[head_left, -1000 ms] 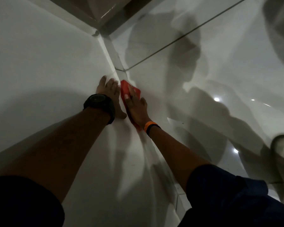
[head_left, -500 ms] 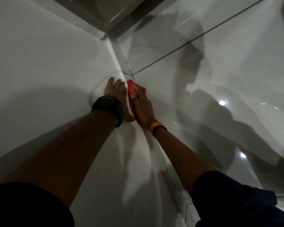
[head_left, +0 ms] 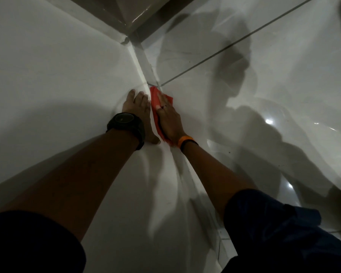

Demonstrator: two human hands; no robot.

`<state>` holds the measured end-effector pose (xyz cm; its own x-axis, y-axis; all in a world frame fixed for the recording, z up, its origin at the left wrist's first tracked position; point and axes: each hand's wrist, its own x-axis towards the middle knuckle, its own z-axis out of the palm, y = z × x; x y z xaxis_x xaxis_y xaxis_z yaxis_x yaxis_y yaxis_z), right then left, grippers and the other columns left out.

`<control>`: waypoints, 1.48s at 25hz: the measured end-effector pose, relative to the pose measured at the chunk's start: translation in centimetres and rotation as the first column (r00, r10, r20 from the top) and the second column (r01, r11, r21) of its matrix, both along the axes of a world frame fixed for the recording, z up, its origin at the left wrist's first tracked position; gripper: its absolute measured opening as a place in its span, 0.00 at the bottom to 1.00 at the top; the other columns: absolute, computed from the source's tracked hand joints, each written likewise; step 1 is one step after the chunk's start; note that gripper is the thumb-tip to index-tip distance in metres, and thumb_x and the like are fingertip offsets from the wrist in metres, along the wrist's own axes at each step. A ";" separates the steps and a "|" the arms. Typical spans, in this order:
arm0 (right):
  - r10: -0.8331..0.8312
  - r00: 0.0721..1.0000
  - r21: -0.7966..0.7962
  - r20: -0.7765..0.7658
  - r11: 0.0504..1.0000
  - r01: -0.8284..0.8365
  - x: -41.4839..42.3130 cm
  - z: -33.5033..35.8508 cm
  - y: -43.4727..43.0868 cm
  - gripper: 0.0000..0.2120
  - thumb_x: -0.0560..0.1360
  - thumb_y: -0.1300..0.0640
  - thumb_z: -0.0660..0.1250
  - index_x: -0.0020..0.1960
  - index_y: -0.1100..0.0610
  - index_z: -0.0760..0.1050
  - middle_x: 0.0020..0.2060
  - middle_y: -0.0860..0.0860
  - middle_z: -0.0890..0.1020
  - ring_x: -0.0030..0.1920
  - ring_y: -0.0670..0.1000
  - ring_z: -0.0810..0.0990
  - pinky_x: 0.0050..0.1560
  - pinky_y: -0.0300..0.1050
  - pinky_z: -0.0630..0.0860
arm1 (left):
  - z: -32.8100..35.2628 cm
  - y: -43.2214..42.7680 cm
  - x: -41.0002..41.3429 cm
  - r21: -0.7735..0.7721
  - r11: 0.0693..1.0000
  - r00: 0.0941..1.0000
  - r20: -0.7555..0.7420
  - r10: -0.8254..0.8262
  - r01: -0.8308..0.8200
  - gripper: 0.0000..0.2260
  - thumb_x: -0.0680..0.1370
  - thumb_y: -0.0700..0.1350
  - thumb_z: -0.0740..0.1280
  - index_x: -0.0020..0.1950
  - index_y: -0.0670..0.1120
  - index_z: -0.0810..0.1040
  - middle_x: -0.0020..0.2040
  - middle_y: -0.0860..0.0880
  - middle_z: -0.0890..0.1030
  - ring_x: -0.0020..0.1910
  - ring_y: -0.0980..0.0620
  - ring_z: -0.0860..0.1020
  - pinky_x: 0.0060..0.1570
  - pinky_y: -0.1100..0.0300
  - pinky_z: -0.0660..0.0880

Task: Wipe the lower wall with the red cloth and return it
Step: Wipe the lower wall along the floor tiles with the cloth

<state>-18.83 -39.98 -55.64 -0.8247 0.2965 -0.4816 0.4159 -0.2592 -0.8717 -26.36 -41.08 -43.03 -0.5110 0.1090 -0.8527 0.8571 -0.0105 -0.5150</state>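
Right hand (head_left: 168, 119) flat, fingers straight, presses red cloth (head_left: 155, 99) on wall (head_left: 57, 66) base, frame centre; cloth now higher, reaching grout line (head_left: 205, 63). Left hand (head_left: 137, 106) stays spread flat beside it.

surface: white wall (head_left: 47, 75) meets glossy tiled floor (head_left: 283, 91) | at seam: red cloth (head_left: 155, 97) under flat right hand (head_left: 168, 120) | on wall: left hand (head_left: 138, 107), flat
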 end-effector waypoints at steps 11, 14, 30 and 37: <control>0.073 0.997 0.072 -0.019 0.995 -0.071 0.0 0.0 0.7 0.24 0.90 0.53 0.48 0.85 0.54 0.54 0.84 0.54 0.61 0.84 0.56 0.58 0.86 0.57 0.52 | 1.0 -0.2 0.9 0.020 0.999 0.999 0.004 0.039 -0.039 0.58 0.70 0.79 0.58 0.83 0.40 0.41 0.83 0.39 0.44 0.83 0.42 0.43 0.81 0.44 0.40; 0.089 0.996 0.093 -0.019 0.992 -0.087 2.6 0.1 -0.6 0.24 0.89 0.53 0.50 0.84 0.55 0.57 0.83 0.54 0.64 0.83 0.56 0.60 0.84 0.60 0.56 | 1.2 -0.3 1.1 0.013 1.000 1.000 0.005 0.029 -0.029 0.58 0.71 0.79 0.58 0.83 0.39 0.41 0.83 0.39 0.43 0.83 0.41 0.42 0.81 0.43 0.39; 0.046 0.999 -0.038 0.029 0.998 -0.044 4.1 -0.1 -2.2 0.24 0.90 0.51 0.47 0.85 0.52 0.53 0.85 0.50 0.57 0.85 0.51 0.52 0.85 0.61 0.54 | 1.1 -2.2 3.8 0.054 0.997 0.999 0.013 -0.049 0.048 0.60 0.68 0.81 0.55 0.83 0.39 0.45 0.83 0.39 0.48 0.83 0.41 0.46 0.80 0.43 0.38; 0.038 0.999 0.018 0.029 0.999 -0.039 9.0 -0.5 -4.5 0.23 0.90 0.47 0.47 0.84 0.45 0.54 0.84 0.44 0.58 0.81 0.38 0.49 0.86 0.56 0.50 | 1.5 -2.6 6.1 0.048 0.998 0.999 0.024 0.037 -0.038 0.59 0.70 0.79 0.58 0.83 0.39 0.42 0.83 0.39 0.43 0.83 0.41 0.42 0.81 0.45 0.39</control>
